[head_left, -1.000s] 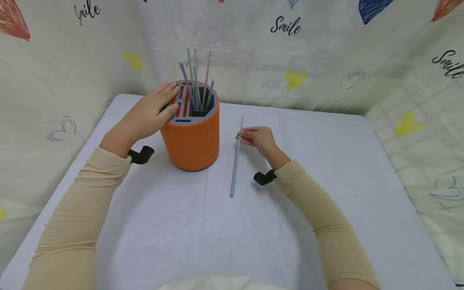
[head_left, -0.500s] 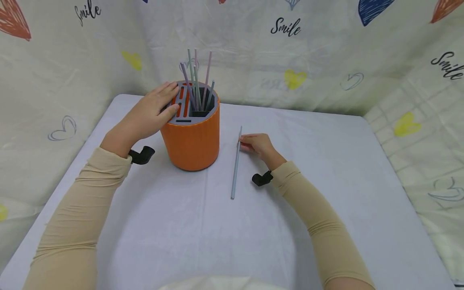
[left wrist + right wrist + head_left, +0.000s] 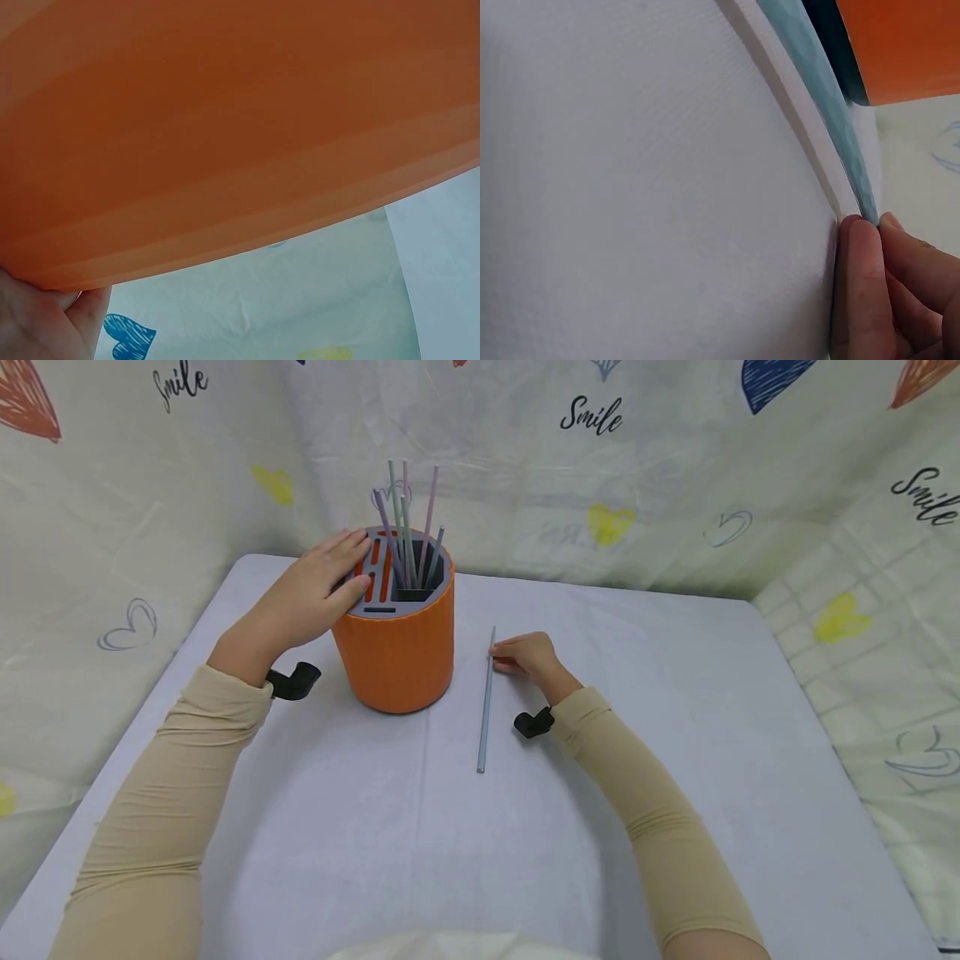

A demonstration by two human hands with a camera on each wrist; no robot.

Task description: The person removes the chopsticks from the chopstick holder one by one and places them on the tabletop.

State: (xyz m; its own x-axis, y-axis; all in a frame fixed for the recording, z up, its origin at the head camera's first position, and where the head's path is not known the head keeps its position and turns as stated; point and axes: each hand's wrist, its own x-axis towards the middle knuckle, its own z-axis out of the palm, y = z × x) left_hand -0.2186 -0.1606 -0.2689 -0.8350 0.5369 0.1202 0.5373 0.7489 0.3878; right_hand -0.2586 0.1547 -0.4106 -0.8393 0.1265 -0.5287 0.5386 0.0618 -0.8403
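Observation:
An orange, round utensil holder [image 3: 397, 660] with a grey slotted top stands at the back left of the table. Several thin straws [image 3: 429, 518] in purple, green, pink and blue lean upright out of its dark square opening. My left hand [image 3: 311, 585] rests on the left of the holder's top with fingers laid out. In the left wrist view the orange wall [image 3: 240, 150] fills most of the picture. Right of the holder, my right hand [image 3: 528, 656] pinches a light-blue straw [image 3: 486, 718] near its far end, between thumb and fingertips. Its near end points toward me, low over the tabletop.
A white cloth covers the table [image 3: 420, 843]. Behind and at both sides hangs a pale printed curtain [image 3: 517, 485] with hearts and lettering, close behind the holder. A black wrist mount [image 3: 534, 723] sticks out beside each sleeve.
My right hand has come slightly nearer to me and lower with the blue straw, then shifted a little left. The left hand and the holder have stayed still.

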